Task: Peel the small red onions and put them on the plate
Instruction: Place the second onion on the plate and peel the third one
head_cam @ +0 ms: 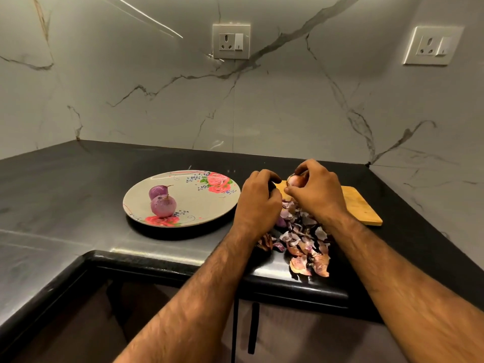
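Clasps a small red onion (296,180) in the right grip (315,196), fingers curled round it, over the left end of the cutting board (360,205) near the right edge of the desk (78,179). Sets the left grip (258,199) just beside it, fingers curled; cannot tell whether anything lies inside. Leaves a nearer peeled onion (163,205) touching a farther peeled onion (158,191) on the floral plate (201,205), mid-desk. Piles loose skins (305,241) at the front edge, under both wrists.

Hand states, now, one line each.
Left hand: curled; whether it holds anything cannot be told.
Right hand: closed on a red onion.
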